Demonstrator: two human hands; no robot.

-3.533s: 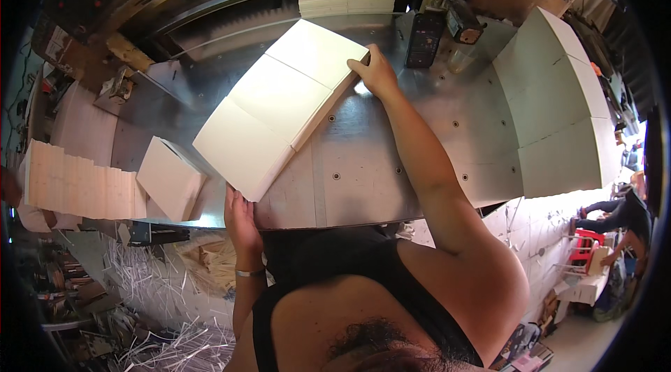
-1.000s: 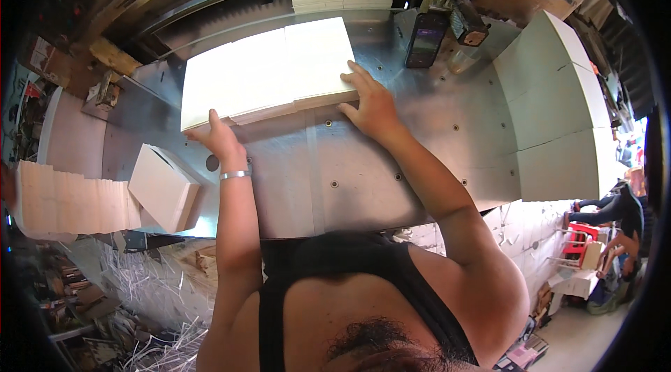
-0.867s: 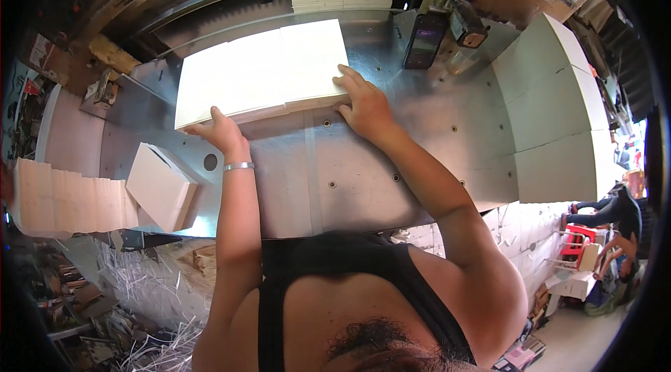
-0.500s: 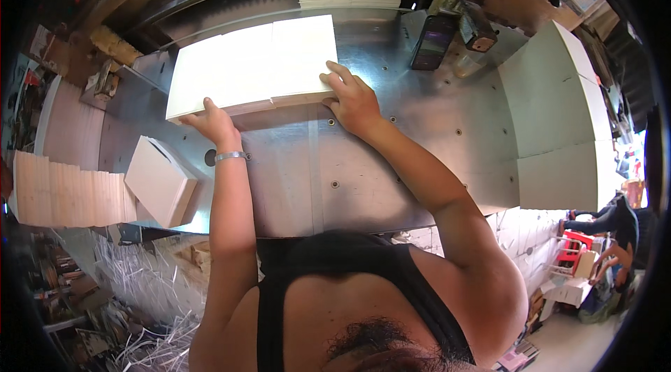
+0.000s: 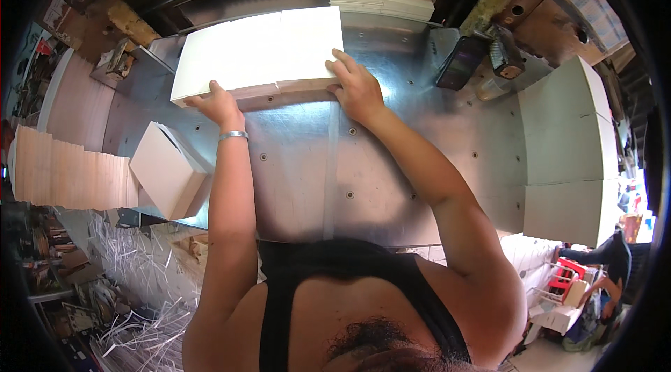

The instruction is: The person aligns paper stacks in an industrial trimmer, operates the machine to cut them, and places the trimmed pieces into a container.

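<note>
A long row of white paper stacks (image 5: 251, 50) lies on the metal table, its blocks pressed side by side with slight steps at the joints. At its near left corner my left hand (image 5: 219, 106) grips the edge, the thumb on top and the other fingers partly hidden against the side. My right hand (image 5: 359, 91) clasps the near right corner, fingertips on the right end and thumb at the near side. A silver-coloured band (image 5: 233, 135) circles my left wrist.
The metal tabletop (image 5: 300, 183) has small round fittings. White paper stacks stand at right (image 5: 565, 155) and behind (image 5: 381, 0). At left are a row of paper blocks (image 5: 73, 170) and a tilted block (image 5: 164, 169). A phone (image 5: 461, 63) leans at the back right. Paper strips (image 5: 140, 267) litter the floor; a person (image 5: 607, 288) is at far right.
The view has turned a little, shifting the whole scene. Both hands keep their hold on the paper row's near corners. The step in its near edge looks smaller.
</note>
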